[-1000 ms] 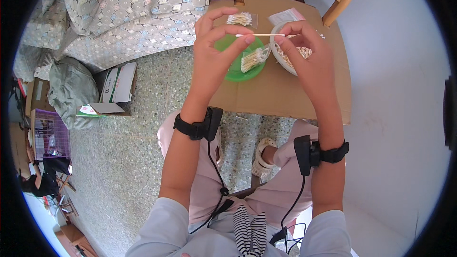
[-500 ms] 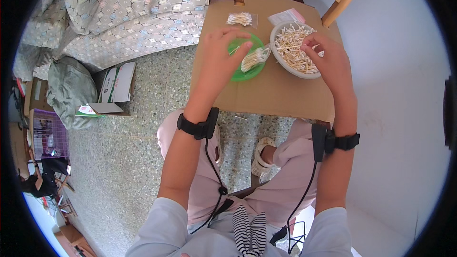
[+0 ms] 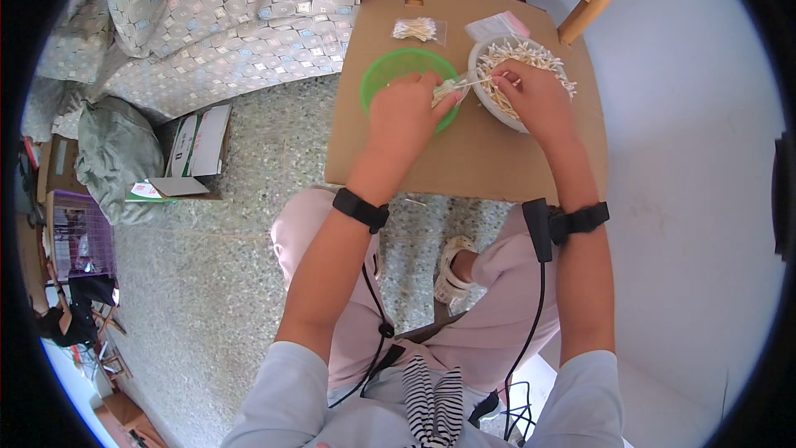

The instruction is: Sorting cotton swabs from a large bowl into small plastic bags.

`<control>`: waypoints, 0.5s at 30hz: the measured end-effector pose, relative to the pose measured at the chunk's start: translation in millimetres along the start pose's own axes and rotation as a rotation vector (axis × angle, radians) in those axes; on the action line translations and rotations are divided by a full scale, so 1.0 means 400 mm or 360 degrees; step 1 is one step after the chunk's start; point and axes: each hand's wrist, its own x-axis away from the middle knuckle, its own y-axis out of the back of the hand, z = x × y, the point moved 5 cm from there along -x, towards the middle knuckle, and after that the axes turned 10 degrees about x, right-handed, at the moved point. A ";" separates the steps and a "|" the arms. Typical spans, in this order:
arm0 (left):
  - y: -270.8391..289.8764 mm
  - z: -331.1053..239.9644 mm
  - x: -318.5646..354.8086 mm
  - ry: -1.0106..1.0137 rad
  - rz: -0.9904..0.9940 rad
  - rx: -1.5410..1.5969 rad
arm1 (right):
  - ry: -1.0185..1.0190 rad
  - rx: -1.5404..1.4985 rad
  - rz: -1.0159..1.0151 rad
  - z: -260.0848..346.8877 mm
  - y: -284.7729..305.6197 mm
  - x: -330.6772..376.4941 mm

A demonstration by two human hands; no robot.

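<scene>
- Nearest, below both hands: one striped scarf (image 3: 432, 402), pink trousers (image 3: 452, 315) and one visible pale clog (image 3: 453, 272) on the speckled floor (image 3: 249, 216).
- Two black wrist straps (image 3: 361, 209), one behind each hand.
- Left hand (image 3: 412, 108): half curled over one green bowl (image 3: 380, 72), thumb forward beside a bundle of swabs (image 3: 442, 93) in clear wrapping; whether it grips this, I cannot tell.
- Right hand (image 3: 535, 95): thumb and forefinger pinched together on one cotton swab (image 3: 477, 82), which points toward the left hand.
- Under the right hand: one white bowl (image 3: 499, 119) heaped with loose swabs, too many to count.
- Beneath both bowls: one brown cardboard sheet (image 3: 464, 162).
- Just beyond the hands, two packets: a clear packet (image 3: 417, 29) of swabs ahead of the left, a pink-and-white packet (image 3: 497, 26) ahead of the right.
- Past the right hand: one wooden chair back (image 3: 594, 10); to its right, a pale wall (image 3: 680, 158).
- Left of the left hand: one opened carton (image 3: 197, 143), one grey-green bag (image 3: 120, 153) and, ahead of them, patterned fabric (image 3: 232, 33).
- Farthest left: one purple cage (image 3: 87, 236) and another person (image 3: 83, 311).
</scene>
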 end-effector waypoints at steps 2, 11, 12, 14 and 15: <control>-0.018 0.004 0.000 0.0042 0.0062 0.0052 | 0.0058 -0.0032 0.0021 0.011 -0.007 0.000; -0.029 -0.005 -0.004 0.0100 0.0162 0.0287 | 0.0212 -0.0057 0.0028 0.039 -0.068 -0.010; -0.025 -0.008 -0.004 0.0129 0.0140 0.0341 | 0.0209 -0.0061 0.0025 0.034 -0.081 -0.012; -0.043 0.010 -0.003 0.0093 0.0047 0.0370 | 0.0328 -0.0261 0.0078 0.030 -0.106 -0.011; -0.037 0.024 -0.007 0.0055 -0.0044 0.0396 | 0.0314 -0.0269 0.0063 0.040 -0.111 -0.010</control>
